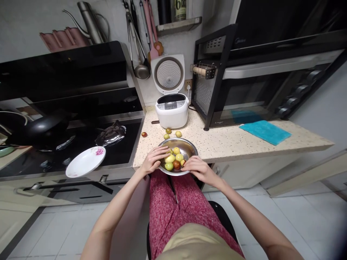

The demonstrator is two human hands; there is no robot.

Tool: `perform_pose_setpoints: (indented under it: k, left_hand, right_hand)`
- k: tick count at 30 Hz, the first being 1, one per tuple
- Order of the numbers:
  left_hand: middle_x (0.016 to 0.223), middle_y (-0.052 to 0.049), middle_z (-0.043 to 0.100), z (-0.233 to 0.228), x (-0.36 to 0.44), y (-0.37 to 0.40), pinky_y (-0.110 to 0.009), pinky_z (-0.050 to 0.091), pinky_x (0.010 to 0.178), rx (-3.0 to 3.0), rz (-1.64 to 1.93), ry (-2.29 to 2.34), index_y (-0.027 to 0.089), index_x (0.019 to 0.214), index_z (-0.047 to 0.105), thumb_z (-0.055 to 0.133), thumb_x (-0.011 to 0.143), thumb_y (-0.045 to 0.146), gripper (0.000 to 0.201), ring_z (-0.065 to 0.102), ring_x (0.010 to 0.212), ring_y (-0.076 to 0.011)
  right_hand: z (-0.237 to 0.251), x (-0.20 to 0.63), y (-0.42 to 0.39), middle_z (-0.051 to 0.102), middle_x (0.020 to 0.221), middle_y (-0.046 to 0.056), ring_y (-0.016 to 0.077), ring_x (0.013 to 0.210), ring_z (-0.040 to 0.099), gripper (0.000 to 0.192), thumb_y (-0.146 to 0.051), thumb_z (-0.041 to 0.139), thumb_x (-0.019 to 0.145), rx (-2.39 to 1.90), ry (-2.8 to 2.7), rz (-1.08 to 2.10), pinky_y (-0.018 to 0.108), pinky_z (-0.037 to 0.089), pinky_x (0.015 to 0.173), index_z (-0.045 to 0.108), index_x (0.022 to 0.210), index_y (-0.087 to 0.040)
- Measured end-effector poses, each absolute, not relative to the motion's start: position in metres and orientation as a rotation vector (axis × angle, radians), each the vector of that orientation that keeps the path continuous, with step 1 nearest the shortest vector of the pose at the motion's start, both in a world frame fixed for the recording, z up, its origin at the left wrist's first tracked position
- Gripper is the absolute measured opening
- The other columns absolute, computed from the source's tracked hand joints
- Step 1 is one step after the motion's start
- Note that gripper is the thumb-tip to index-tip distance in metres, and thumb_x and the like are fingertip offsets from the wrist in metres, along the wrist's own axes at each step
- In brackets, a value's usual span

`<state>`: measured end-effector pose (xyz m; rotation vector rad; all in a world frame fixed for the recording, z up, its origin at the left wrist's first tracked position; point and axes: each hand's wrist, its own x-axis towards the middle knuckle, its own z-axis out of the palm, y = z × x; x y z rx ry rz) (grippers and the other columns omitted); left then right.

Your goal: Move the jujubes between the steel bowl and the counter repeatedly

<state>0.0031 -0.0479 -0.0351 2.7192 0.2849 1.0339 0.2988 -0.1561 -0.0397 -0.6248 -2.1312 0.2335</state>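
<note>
A stainless steel bowl [193,147] stands at the counter's front edge with several jujubes [179,157] in it, yellow-green and some red-brown. My left hand [154,159] reaches over the bowl's left rim, fingers stretched out and flat above the fruit. On the right side, my right hand [200,168] comes over the rim with its fingers together, the tips closed at a small red-and-green jujube [183,163]. The thumb's grip is partly hidden. Behind the bowl lie a few loose jujubes [178,134], and a red-brown jujube [144,134] lies farther left.
A white rice cooker [172,115] with its lid up stands behind the bowl. Left, a white plate [82,162] overhangs the stove's [132,137] front edge. A blue cloth [267,131] lies right, before an oven [249,90]. Utensils [142,70] hang on the wall.
</note>
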Motion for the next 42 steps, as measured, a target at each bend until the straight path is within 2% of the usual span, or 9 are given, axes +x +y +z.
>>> perform_pose_setpoints:
  k: [3,5,8,12,20,26,30,36,42]
  left_hand:
    - [0.146,-0.012,0.065,-0.041,-0.002,-0.048,-0.055,0.043,0.120,2.724,1.069,0.329,0.023,0.145,0.062,0.024,0.110,0.049,0.057,0.056,0.143,-0.0280]
    - [0.147,-0.013,0.064,-0.045,-0.004,-0.047,-0.054,0.044,0.119,2.743,1.092,0.334,0.023,0.147,0.059,0.023,0.111,0.046,0.057,0.058,0.142,-0.0270]
    - [0.146,-0.014,0.064,-0.050,-0.008,-0.046,-0.053,0.045,0.118,2.793,1.151,0.283,0.022,0.151,0.054,0.023,0.111,0.045,0.056,0.060,0.139,-0.0263]
    - [0.142,-0.017,0.067,-0.055,-0.014,-0.046,-0.051,0.049,0.115,2.842,1.237,0.195,0.017,0.150,0.055,0.029,0.110,0.047,0.057,0.064,0.135,-0.0268]
    - [0.121,-0.016,0.077,-0.064,-0.015,-0.050,-0.045,0.055,0.106,2.766,1.494,0.223,0.012,0.121,0.072,0.024,0.111,0.037,0.055,0.072,0.118,-0.0234]
    - [0.107,-0.013,0.079,-0.066,-0.013,-0.052,-0.044,0.058,0.100,2.703,1.615,0.309,0.014,0.107,0.075,0.022,0.111,0.038,0.058,0.074,0.107,-0.0230]
    - [0.107,-0.013,0.079,-0.068,-0.012,-0.053,-0.044,0.057,0.100,2.716,1.636,0.351,0.015,0.113,0.075,0.022,0.111,0.039,0.059,0.073,0.107,-0.0232]
    - [0.114,-0.013,0.079,-0.066,-0.010,-0.053,-0.044,0.056,0.102,2.738,1.607,0.338,0.015,0.125,0.073,0.021,0.111,0.038,0.058,0.073,0.112,-0.0229]
    - [0.118,-0.015,0.078,-0.069,-0.010,-0.051,-0.047,0.055,0.106,2.776,1.577,0.295,0.013,0.127,0.071,0.024,0.110,0.032,0.053,0.073,0.114,-0.0230]
  right_hand:
    - [-0.026,0.311,-0.146,0.080,0.110,0.009,0.0226,0.110,0.071,0.027,-0.038,0.072,0.096,-0.581,-2.180,0.385,0.044,0.056,0.097,0.077,0.118,-0.022]
    - [-0.018,0.321,-0.135,0.079,0.113,0.009,0.0235,0.112,0.071,0.031,-0.043,0.073,0.095,-0.587,-2.122,0.452,0.043,0.058,0.097,0.078,0.118,-0.023]
    - [-0.013,0.333,-0.105,0.080,0.112,0.008,0.0215,0.107,0.073,0.027,-0.037,0.058,0.105,-0.731,-1.946,0.396,0.041,0.060,0.095,0.079,0.116,-0.023]
    - [-0.018,0.334,-0.046,0.080,0.111,0.009,0.0227,0.103,0.075,0.028,-0.030,0.054,0.105,-0.992,-1.895,0.145,0.041,0.061,0.095,0.079,0.113,-0.022]
    - [-0.037,0.314,0.023,0.069,0.140,0.010,0.0279,0.127,0.066,0.030,-0.029,0.056,0.103,-1.000,-2.099,0.098,0.050,0.053,0.111,0.074,0.127,-0.026]
    - [-0.050,0.318,0.025,0.070,0.138,0.006,0.0267,0.125,0.067,0.033,-0.029,0.054,0.103,-1.036,-2.132,0.119,0.046,0.055,0.108,0.073,0.129,-0.029]
    - [-0.050,0.318,0.020,0.072,0.129,0.009,0.0269,0.119,0.068,0.028,-0.028,0.056,0.101,-1.035,-2.064,0.130,0.045,0.056,0.105,0.076,0.120,-0.025]
    - [-0.023,0.319,-0.015,0.070,0.129,0.012,0.0275,0.121,0.066,0.028,-0.031,0.061,0.100,-0.943,-1.852,0.066,0.049,0.054,0.108,0.073,0.125,-0.024]
    - [0.006,0.311,-0.060,0.072,0.124,0.010,0.0252,0.117,0.068,0.029,-0.023,0.063,0.098,-0.738,-2.316,0.268,0.044,0.056,0.104,0.073,0.126,-0.025]
